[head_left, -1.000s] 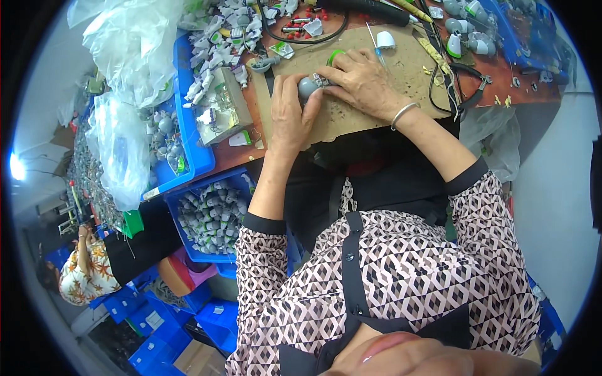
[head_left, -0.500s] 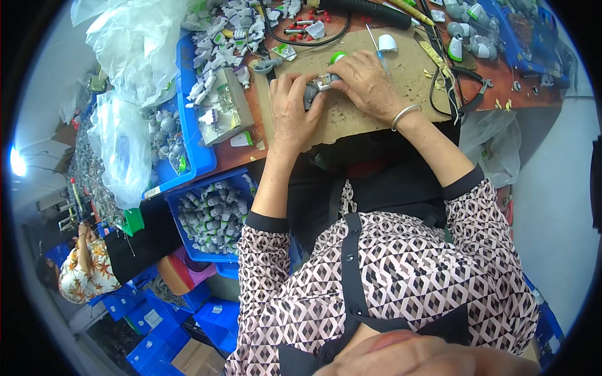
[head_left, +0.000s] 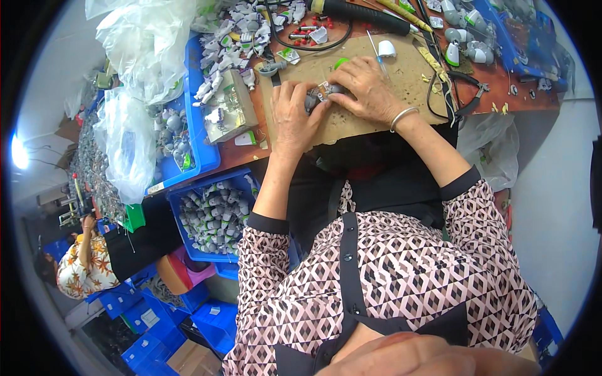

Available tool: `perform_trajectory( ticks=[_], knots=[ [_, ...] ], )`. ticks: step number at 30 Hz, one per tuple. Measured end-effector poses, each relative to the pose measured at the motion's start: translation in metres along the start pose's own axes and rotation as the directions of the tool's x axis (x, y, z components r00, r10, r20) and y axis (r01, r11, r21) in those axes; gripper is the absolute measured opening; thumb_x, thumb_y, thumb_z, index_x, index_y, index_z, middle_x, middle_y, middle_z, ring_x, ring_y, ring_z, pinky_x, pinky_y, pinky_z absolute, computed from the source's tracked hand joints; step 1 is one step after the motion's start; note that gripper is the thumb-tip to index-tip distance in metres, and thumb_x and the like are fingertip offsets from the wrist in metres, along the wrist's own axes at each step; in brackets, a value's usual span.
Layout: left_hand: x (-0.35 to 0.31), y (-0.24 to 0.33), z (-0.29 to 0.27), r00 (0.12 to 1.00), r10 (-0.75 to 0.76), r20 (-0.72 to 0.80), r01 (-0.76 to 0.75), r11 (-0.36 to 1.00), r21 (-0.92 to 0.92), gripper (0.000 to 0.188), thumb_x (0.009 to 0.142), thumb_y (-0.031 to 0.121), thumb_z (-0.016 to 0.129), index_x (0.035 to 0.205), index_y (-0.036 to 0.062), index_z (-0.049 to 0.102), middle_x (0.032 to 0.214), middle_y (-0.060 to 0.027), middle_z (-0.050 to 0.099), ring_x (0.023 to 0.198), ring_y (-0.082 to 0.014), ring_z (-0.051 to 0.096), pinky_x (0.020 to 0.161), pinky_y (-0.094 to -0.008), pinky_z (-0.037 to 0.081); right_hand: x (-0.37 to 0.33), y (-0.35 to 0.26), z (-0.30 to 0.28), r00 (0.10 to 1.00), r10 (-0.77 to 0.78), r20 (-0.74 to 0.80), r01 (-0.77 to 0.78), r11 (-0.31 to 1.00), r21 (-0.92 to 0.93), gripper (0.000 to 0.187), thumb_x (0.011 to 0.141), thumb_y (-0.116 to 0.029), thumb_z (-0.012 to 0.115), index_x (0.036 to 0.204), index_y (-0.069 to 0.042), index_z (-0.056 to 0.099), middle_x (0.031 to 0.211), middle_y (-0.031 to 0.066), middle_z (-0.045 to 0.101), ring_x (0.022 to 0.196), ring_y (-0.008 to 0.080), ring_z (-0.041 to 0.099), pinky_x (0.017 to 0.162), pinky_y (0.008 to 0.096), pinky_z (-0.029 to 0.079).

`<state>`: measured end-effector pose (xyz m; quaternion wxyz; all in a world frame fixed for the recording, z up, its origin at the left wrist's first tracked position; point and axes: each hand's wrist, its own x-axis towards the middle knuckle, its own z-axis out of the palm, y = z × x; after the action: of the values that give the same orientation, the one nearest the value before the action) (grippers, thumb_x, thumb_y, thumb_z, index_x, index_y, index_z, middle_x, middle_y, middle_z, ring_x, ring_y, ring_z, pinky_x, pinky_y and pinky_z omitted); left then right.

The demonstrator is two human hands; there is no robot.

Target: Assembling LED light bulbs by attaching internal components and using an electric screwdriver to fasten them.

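1. The person's left hand [head_left: 293,116] is pinching one end of a grey part [head_left: 322,91] between thumb and fingers; the right hand [head_left: 364,88] is gripping the other end, its fingers closing over much of it. The part is sitting between the hands, above the near half of the cardboard [head_left: 407,88]. Whether it is one piece or two joining is staying hidden.
2. The fingers are covering so much that a crooked fit could be going unseen. Uneven pressure could be cracking the shell, and a slipping pinch could be dropping small bits among the scraps.
3. Just beyond the right hand, a green piece [head_left: 341,62], a white cap [head_left: 387,48] and a thin rod [head_left: 374,45] are lying close; a careless knuckle could be rolling them away.
4. The red-brown surface [head_left: 514,100] is carrying a box [head_left: 232,116] on the left, pliers [head_left: 475,100] on the right, and a heap of white parts [head_left: 229,47] towards the back.
5. Below the surface's left edge, a blue bin [head_left: 202,255] is holding many grey parts.
6. Farther left, plastic bags [head_left: 138,56] are draping over a blue tray [head_left: 210,150]; a co-worker [head_left: 88,266] is sitting beyond, and a lamp [head_left: 19,153] is glowing.
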<state>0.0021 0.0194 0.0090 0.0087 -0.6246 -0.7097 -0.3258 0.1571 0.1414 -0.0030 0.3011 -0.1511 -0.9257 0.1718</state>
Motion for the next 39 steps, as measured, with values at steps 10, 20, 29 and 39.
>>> perform_trajectory(
  ticks=[10,20,29,39],
  knots=[
    [-0.005,0.004,-0.006,1.0,-0.008,0.008,0.008,1.0,0.026,0.034,0.072,0.019,0.076,0.102,0.0066,0.063,0.102,-0.0111,0.057,0.098,-0.0322,0.052,0.086,-0.0418,0.043,0.017,0.037,-0.041,0.987,0.15,-0.051,-0.153,0.823,-0.547,0.018,0.079,-0.024,0.068,0.083,-0.008,0.062,0.085,0.0067,0.056,0.087,0.0244,0.054,0.076,0.0375,0.041],
    [-0.007,0.002,-0.002,0.999,-0.028,-0.017,0.028,1.0,-0.011,0.035,0.072,0.019,0.076,0.102,0.0068,0.063,0.101,-0.0104,0.057,0.097,-0.0316,0.052,0.085,-0.0411,0.043,0.023,0.042,-0.049,0.925,0.378,0.032,-0.323,0.83,-0.454,0.014,0.085,-0.019,0.058,0.087,-0.006,0.062,0.087,0.0153,0.065,0.082,0.031,0.065,0.066,0.0434,0.051],
    [-0.007,-0.005,0.002,0.999,-0.002,-0.046,0.001,1.0,-0.011,0.036,0.069,0.019,0.078,0.1,0.0091,0.063,0.098,-0.0084,0.055,0.096,-0.0292,0.051,0.085,-0.0405,0.041,0.017,0.001,-0.053,0.973,-0.059,0.221,0.071,0.996,-0.047,0.014,0.085,-0.009,0.058,0.099,-0.005,0.057,0.086,0.0116,0.061,0.083,0.0304,0.062,0.068,0.0405,0.048],
    [-0.009,-0.004,0.001,0.999,-0.002,-0.033,0.001,1.0,-0.009,0.037,0.069,0.017,0.078,0.101,0.0094,0.063,0.099,-0.0088,0.055,0.096,-0.0293,0.051,0.085,-0.0407,0.041,0.031,-0.009,-0.057,0.943,-0.054,0.327,0.147,0.953,-0.264,0.017,0.088,-0.016,0.057,0.101,-0.006,0.058,0.08,0.0101,0.063,0.077,0.0312,0.064,0.065,0.0423,0.048]
  ],
)
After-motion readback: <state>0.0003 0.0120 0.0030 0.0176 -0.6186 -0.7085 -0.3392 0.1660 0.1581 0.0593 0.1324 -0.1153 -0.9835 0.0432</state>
